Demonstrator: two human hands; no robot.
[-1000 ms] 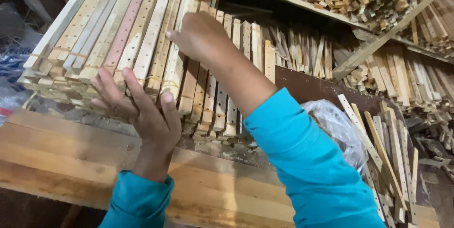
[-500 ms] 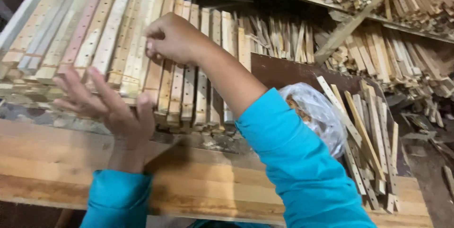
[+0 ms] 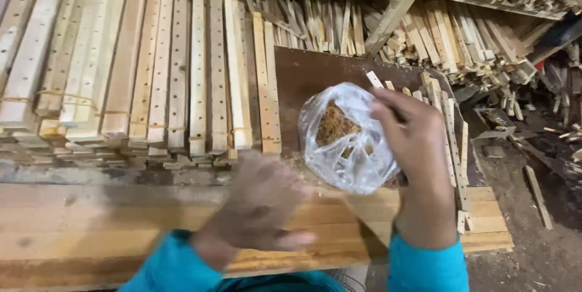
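Observation:
My right hand point(image 3: 415, 146) rests against a clear plastic bag point(image 3: 339, 146) of brownish elastic bands, with the fingertips pinched at the bag's upper rim. The bag sits on the right part of the plank bench point(image 3: 91, 225), in front of a dark brown board point(image 3: 303, 74). My left hand point(image 3: 257, 207) is blurred with motion, palm down over the planks just left of the bag, and holds nothing. Both sleeves are teal. Bundled wooden slats with drilled holes point(image 3: 182, 68) lie stacked behind the bench to the left.
Thin loose sticks point(image 3: 448, 122) lean along the board's right side. Heaps of short wood pieces point(image 3: 461, 31) fill the shelves at the back and right. The dirt floor point(image 3: 533, 207) on the right holds scraps.
My right hand has come off the slat stack and moved right to the plastic bag. My left hand has left the stack's front edge and dropped towards the bench. The view has shifted right.

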